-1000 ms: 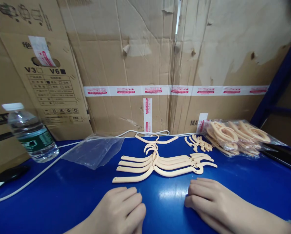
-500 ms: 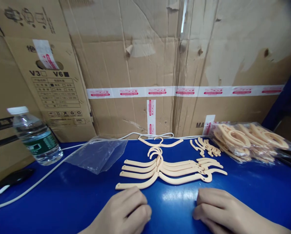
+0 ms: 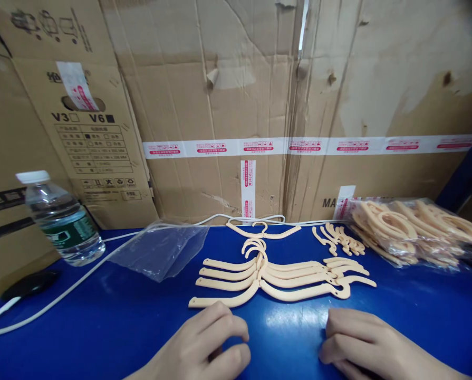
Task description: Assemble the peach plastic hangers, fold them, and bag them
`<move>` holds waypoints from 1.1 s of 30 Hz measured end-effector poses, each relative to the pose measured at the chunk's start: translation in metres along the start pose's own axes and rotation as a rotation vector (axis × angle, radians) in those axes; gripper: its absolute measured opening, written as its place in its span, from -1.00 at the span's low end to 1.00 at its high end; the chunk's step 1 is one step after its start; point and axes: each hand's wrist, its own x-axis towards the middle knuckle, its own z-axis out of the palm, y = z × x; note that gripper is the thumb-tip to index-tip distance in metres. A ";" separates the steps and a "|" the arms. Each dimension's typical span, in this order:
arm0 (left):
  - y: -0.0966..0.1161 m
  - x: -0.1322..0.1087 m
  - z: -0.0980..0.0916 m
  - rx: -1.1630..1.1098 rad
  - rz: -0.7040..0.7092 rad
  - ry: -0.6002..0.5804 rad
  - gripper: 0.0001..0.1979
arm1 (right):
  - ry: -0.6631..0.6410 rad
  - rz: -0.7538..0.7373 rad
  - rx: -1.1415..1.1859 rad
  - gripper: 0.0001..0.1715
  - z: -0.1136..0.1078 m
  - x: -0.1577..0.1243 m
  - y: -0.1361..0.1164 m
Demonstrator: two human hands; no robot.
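My left hand [image 3: 214, 340] rests near the table's front edge with fingers bent and a gap between them, nothing visible in it. Its knuckles are just below the left arm of the nearest cream plastic hanger [image 3: 228, 301], part of a row of several folding-hanger pieces with overlapping hooks. Farther right, my right hand [image 3: 364, 340] lies on the table with fingers curled together; its palm side is hidden and no object shows in it. Small curved hanger parts [image 3: 360, 279] lie at the right ends of the row. Behind is one separate hanger [image 3: 285, 234].
More small curved pieces [image 3: 340, 240] lie at the back right, beside clear bags of cream hanger parts [image 3: 413, 232]. An empty plastic bag [image 3: 162, 250], a white cable [image 3: 69, 287], a black device [image 3: 30, 285] and a water bottle [image 3: 64, 221] are left. Cardboard boxes [image 3: 220, 111] stand behind.
The fingers of my left hand have spread apart slightly. My right hand stays curled in about the same place. The view has shifted a little; the hanger pieces lie as before.
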 end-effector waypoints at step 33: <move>0.000 0.001 0.003 -0.049 0.013 0.015 -0.71 | -0.063 0.051 0.020 -0.68 -0.005 0.000 -0.007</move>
